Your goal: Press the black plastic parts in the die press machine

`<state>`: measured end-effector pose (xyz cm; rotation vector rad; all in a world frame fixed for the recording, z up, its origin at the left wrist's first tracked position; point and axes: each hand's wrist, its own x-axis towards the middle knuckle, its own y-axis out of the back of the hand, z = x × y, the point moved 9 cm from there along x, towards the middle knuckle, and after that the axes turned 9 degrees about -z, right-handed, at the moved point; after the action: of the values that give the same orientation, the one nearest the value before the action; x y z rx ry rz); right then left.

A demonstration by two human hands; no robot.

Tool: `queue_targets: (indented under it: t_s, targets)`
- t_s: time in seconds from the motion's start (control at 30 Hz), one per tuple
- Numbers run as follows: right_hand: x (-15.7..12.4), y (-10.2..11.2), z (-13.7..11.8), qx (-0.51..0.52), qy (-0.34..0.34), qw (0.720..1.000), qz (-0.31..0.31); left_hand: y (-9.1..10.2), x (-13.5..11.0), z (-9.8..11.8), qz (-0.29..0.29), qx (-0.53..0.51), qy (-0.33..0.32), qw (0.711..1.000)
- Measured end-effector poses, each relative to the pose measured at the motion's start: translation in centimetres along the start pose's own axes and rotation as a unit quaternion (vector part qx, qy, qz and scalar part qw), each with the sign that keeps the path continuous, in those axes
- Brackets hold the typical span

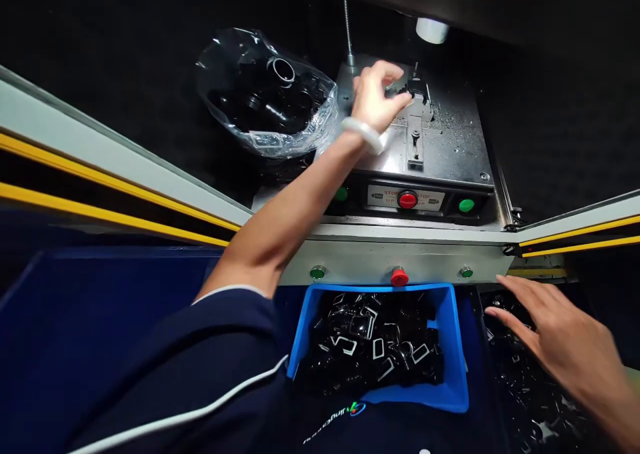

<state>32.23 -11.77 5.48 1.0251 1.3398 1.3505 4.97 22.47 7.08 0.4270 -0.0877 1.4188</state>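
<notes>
Over the metal machine bed, my left hand (377, 97) reaches out with thumb and fingers curved apart and nothing between them. Its thumb tip is close to a black part (419, 91) seated on a small fixture (421, 109); whether they touch I cannot tell. A pale bracelet (363, 135) circles the left wrist. My right hand (565, 334) hangs at the lower right, thumb and fingers spread, holding nothing. It is above a dark area strewn with black pieces and scraps (530, 401).
A clear plastic bag (270, 141) of black parts lies left of the bed (460, 151). In front are green buttons (467, 205) and red buttons (407, 201). A blue bin (457, 361) holds black pieces. Yellow-striped side frames (125, 187) flank the opening. A white cylinder (432, 31) hangs above.
</notes>
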Motion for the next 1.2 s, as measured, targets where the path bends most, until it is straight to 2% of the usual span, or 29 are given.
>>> queue_targets:
  t_s: [0.1,0.2,0.27,0.33,0.43,0.5,0.67,0.8,0.87,0.93,1.0,1.07,1.13,1.2]
  targets:
    - [1.3,-4.2,-0.4,0.072,-0.007,0.997,-0.031,3.3,-11.5,1.0,0.039,0.077,-0.030,0.996]
    - [3.6,-8.7,0.5,0.118,-0.040,0.990,-0.063,6.1,-22.8,-1.4,0.008,0.102,0.049,0.994]
    - [4.4,-10.8,1.6,0.146,-0.056,0.985,-0.070,7.3,-28.0,-3.5,-0.025,0.133,0.091,0.987]
    - [4.9,-11.9,2.5,0.172,-0.061,0.981,-0.068,8.0,-30.7,-5.7,-0.067,0.168,0.124,0.976]
    - [5.2,-12.3,3.1,0.199,-0.057,0.977,-0.059,8.4,-31.6,-8.4,-0.121,0.206,0.168,0.956]
    - [5.4,-12.2,3.2,0.207,-0.063,0.975,-0.052,8.6,-31.4,-9.2,-0.132,0.225,0.181,0.948]
    - [5.9,-12.4,3.5,0.189,-0.105,0.976,-0.022,8.1,-31.4,-8.7,-0.131,0.306,0.159,0.929]
    - [5.4,-12.2,2.9,0.174,-0.103,0.979,-0.008,7.1,-31.8,-7.3,-0.142,0.386,0.136,0.902]
    - [4.5,-11.6,1.7,0.149,-0.092,0.985,0.005,5.4,-31.8,-6.6,-0.191,0.384,0.109,0.897]
    - [3.3,-11.6,-0.4,0.137,-0.071,0.988,-0.003,2.4,-32.5,-6.4,-0.307,0.334,0.083,0.887]
    - [2.0,-13.2,-3.4,0.147,-0.039,0.985,-0.081,-1.1,-34.0,-6.6,-0.449,0.282,0.073,0.845]
    - [0.5,-16.5,-6.5,0.135,-0.012,0.965,-0.224,-3.6,-35.6,-7.1,-0.550,0.281,0.073,0.783]
    - [-1.2,-19.8,-8.7,0.096,-0.007,0.933,-0.348,-5.2,-36.6,-7.6,-0.600,0.313,0.067,0.733]
    - [-2.1,-22.0,-9.9,0.068,-0.018,0.914,-0.400,-6.1,-37.1,-7.8,-0.619,0.339,0.058,0.706]
